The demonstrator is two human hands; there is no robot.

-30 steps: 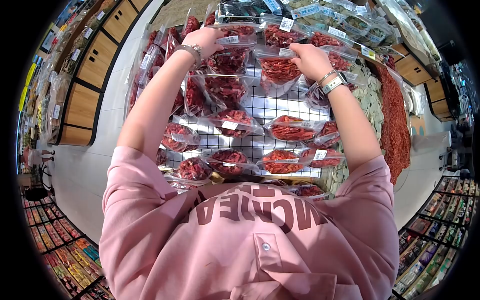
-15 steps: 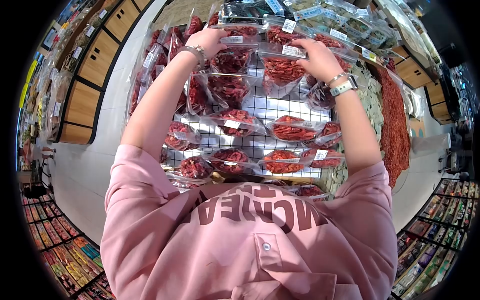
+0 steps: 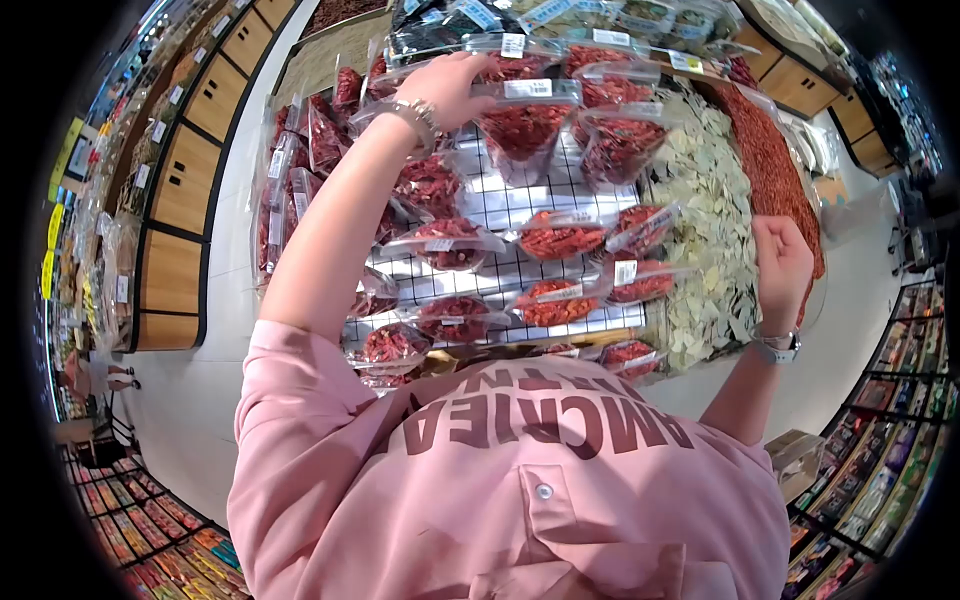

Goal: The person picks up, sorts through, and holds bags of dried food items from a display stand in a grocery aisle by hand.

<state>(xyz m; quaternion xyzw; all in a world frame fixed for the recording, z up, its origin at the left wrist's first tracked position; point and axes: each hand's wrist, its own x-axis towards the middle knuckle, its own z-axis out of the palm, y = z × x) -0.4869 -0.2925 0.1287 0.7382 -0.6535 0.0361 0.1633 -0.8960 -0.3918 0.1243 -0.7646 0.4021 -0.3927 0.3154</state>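
Note:
My left hand [image 3: 452, 90] reaches to the back of the wire rack [image 3: 500, 205], its fingers curled at the upper left corner of a clear bag of dried red chilies [image 3: 525, 135]. That bag stands upright with a white label on its top edge. Part of the bags behind my left wrist is hidden. Beside it on the right stands another bag of dried chilies [image 3: 620, 148]. My right hand [image 3: 783, 262] is closed in a loose fist, with nothing visible in it, above the border between pale dried leaves [image 3: 705, 190] and a heap of red dried spice [image 3: 765, 150].
Nearer me, several chili bags [image 3: 560, 235] lie in rows on the rack. More bags crowd its left side [image 3: 285, 190]. Packets with blue labels [image 3: 560, 15] lie at the back. Wooden cabinets [image 3: 185, 190] line the left aisle. A cardboard box [image 3: 797, 462] sits at lower right.
My right hand has let go of the chili bag and drawn back to the right, closing. My left hand has moved right to that bag's corner. The view has shifted slightly.

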